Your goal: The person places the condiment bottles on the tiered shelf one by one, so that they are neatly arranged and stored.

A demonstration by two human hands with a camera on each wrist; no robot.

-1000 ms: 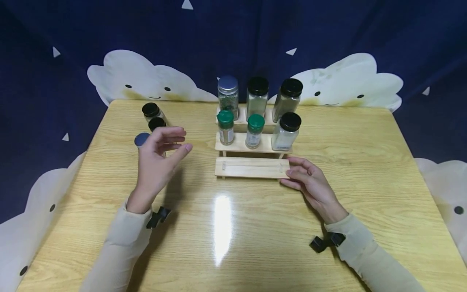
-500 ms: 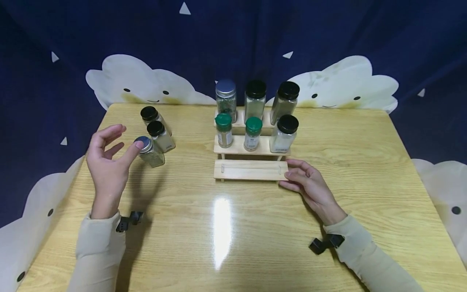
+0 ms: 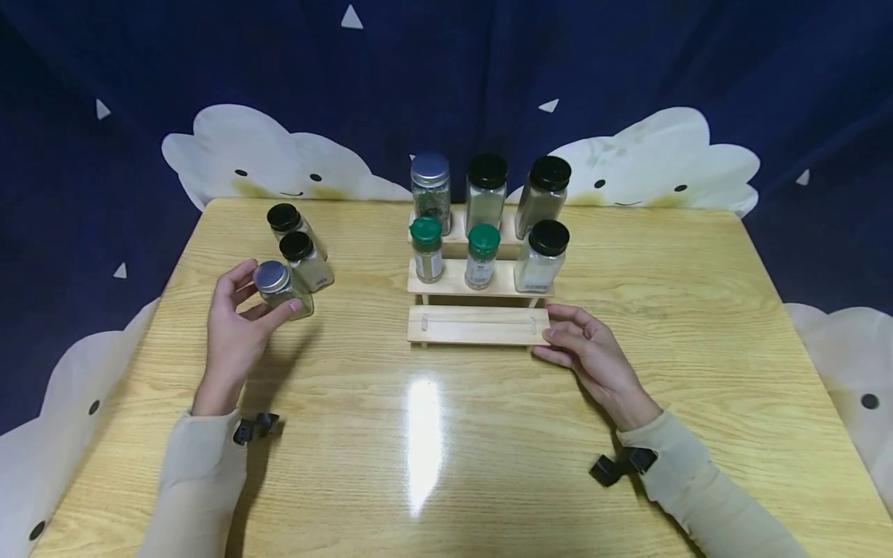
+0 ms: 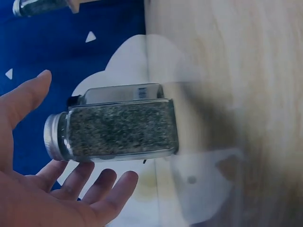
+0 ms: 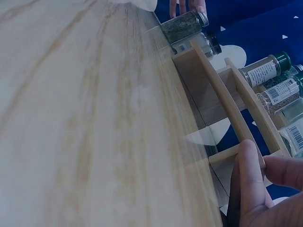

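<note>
My left hand reaches around a square glass spice jar with a silver lid and greenish dried herbs inside. In the left wrist view its thumb stands apart from the jar, while the other fingers lie along the side near the lid. The jar is upright on the table, in front of two black-lidded spice jars. At the right end of the wooden spice rack, my right hand pinches the lowest shelf between thumb and fingers. That shelf bears no jars.
On the rack's middle tier stand two green-capped spice bottles and a black-lidded jar. Its top tier carries a silver-lidded jar and two black-lidded jars. A dark blue curtain hangs behind the table.
My left hand first moved left past the jars, then came back right, its fingers now around the silver-lidded jar. The right hand has kept its grip on the rack.
</note>
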